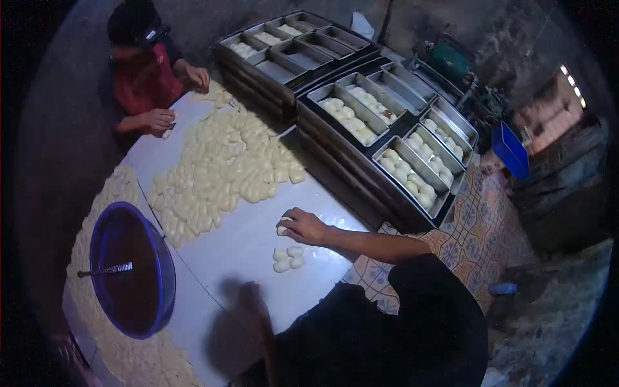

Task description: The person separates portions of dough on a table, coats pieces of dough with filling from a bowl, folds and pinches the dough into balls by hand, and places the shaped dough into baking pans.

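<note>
My right hand (303, 227) is closed over a small white dough ball (283, 227), just above the white tabletop. Close below it, several smooth dough balls (288, 259) sit in a tight cluster on the table. My left hand (251, 298) is in deep shadow near the table's front, and its fingers cannot be made out. Beyond the right hand, a broad spread of flattened, oily dough pieces (222, 171) covers the far part of the white table (251, 242).
A blue basin (171, 284) of brown liquid, with a brush-like tool (106, 269) across it, stands left on more dough. Metal pan racks (348, 151), partly filled with dough balls, flank the table's right. Across the table, a co-worker (145, 74) handles dough. A blue crate (509, 151) lies far right.
</note>
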